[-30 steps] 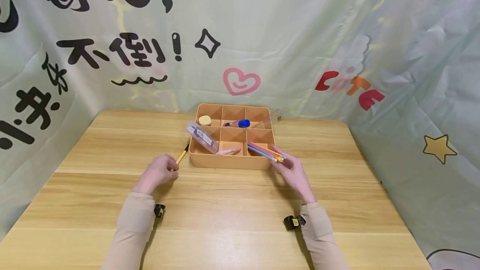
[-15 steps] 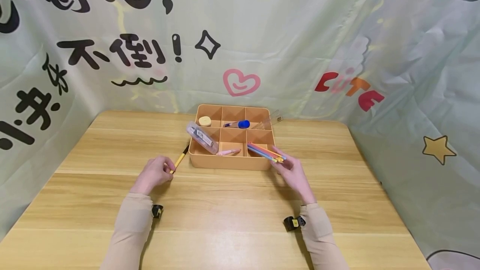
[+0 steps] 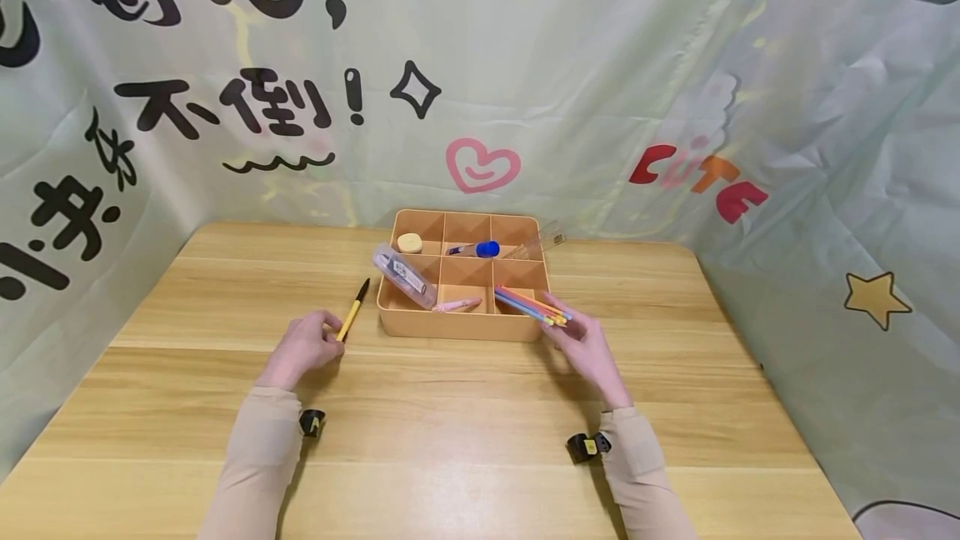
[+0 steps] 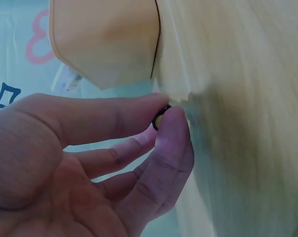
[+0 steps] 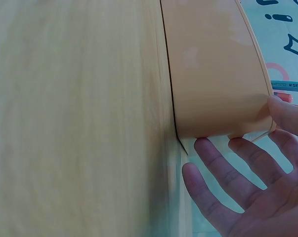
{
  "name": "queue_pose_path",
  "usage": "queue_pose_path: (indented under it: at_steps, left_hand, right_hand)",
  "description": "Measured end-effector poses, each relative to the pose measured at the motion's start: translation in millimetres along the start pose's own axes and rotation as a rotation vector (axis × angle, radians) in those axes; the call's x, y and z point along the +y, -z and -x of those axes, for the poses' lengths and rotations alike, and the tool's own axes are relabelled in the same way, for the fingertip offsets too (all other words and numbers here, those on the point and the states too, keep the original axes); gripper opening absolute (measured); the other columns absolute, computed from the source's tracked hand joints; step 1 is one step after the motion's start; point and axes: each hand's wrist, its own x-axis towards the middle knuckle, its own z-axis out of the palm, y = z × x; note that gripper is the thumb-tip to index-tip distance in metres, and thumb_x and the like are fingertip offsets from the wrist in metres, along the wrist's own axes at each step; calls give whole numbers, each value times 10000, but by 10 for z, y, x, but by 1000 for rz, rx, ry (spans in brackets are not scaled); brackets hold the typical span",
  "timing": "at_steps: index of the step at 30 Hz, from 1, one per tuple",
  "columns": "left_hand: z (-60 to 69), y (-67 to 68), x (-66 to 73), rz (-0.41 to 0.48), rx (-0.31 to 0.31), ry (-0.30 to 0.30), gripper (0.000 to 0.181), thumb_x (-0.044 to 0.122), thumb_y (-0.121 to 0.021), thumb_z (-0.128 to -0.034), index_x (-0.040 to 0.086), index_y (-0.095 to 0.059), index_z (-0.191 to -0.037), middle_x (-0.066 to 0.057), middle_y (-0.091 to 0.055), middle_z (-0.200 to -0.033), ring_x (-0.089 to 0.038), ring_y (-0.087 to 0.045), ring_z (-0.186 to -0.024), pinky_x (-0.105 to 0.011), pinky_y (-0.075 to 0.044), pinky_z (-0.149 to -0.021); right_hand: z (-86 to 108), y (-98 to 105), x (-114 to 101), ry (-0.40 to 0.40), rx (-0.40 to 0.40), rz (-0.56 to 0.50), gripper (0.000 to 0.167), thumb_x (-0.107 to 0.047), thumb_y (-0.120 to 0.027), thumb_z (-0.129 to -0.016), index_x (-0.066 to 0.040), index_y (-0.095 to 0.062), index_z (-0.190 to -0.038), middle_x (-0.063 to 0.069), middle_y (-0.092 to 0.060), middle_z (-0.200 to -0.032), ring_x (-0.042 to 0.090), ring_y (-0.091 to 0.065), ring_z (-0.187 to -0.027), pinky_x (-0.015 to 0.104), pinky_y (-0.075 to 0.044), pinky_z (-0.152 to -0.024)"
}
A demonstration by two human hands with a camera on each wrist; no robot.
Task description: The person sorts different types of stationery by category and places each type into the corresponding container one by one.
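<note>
My left hand (image 3: 303, 346) pinches a yellow pen (image 3: 354, 312) with a black pointed upper end between thumb and fingertips, left of a tan divided storage box (image 3: 450, 325). In the left wrist view, the pen's round end (image 4: 159, 121) shows between the fingertips. My right hand (image 3: 588, 348) holds the box's front right corner. The right wrist view shows its thumb (image 5: 286, 112) at the rim and fingertips against the end wall. Several coloured pencils (image 3: 525, 303) stick out of the front right compartment over that corner, close to the hand.
Other compartments hold a pale round-edged block (image 3: 409, 242), a blue-capped tube (image 3: 480, 248), a clear ruler (image 3: 553, 234), a slim pink pen (image 3: 456, 304) and a translucent purple case (image 3: 405, 273) leaning over the rim. A printed cloth (image 3: 570, 90) hangs behind the wooden table (image 3: 450, 440).
My left hand has shifted a little left, drawing the yellow pen away from the box's side, so more of its black end shows. The right hand and box stay put.
</note>
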Motion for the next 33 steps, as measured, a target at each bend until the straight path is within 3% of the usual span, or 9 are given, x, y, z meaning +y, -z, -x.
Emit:
queue_pose_path:
  at_steps: [5,16,19,25,30,33]
  left_hand:
    - [14,30,18,13,42,12,328,20,-655,-849,-111,-625,-1149,-151,-669,-893,-179,-581,-722,-260,-455,-605]
    - [66,77,50,73,235,-32,345,2,-561,-882,-147,-633,-1185,-239,-693,-951,-189,-573,-694,-247,-458,-574]
    - [66,72,59,84,319,-75,321,2,-544,-908,-149,-637,-1175,-226,-683,-913,-190,-560,-669,-243,-445,-548]
    - [35,47,106,90,592,-182,244,7,-569,-948,-116,-694,-1116,-238,-717,-876,-282,-639,-709,-226,-439,-603]
    - [29,39,153,130,705,-199,235,2,-596,-951,-101,-696,-1137,-281,-716,-940,-367,-676,-807,-269,-480,-678]
    - [31,38,180,154,777,-239,224,3,-615,-947,-88,-712,-1126,-278,-716,-935,-372,-675,-803,-186,-446,-698]
  right_hand:
    - [-2,0,2,-1,2,2,494,-75,-652,-972,-65,-535,-1452,233,-604,-1399,236,-682,-987,243,-585,-756]
    - [4,-7,-6,-35,6,12,497,-97,-649,-978,-83,-529,-1461,256,-610,-1379,363,-679,-1089,277,-598,-818]
    - [7,-7,-8,-38,3,10,498,-95,-646,-980,-82,-526,-1463,254,-604,-1389,368,-674,-1098,277,-597,-825]
    - [7,-4,-4,-14,-3,4,500,-90,-644,-980,-70,-521,-1464,238,-588,-1417,368,-667,-1105,288,-602,-828]
    - [5,-5,0,-1,-4,3,504,-77,-646,-975,-65,-520,-1463,251,-596,-1402,395,-667,-1113,305,-608,-832]
    - [6,-4,1,-2,-3,2,505,-76,-647,-974,-66,-520,-1463,251,-594,-1403,397,-668,-1110,302,-607,-831]
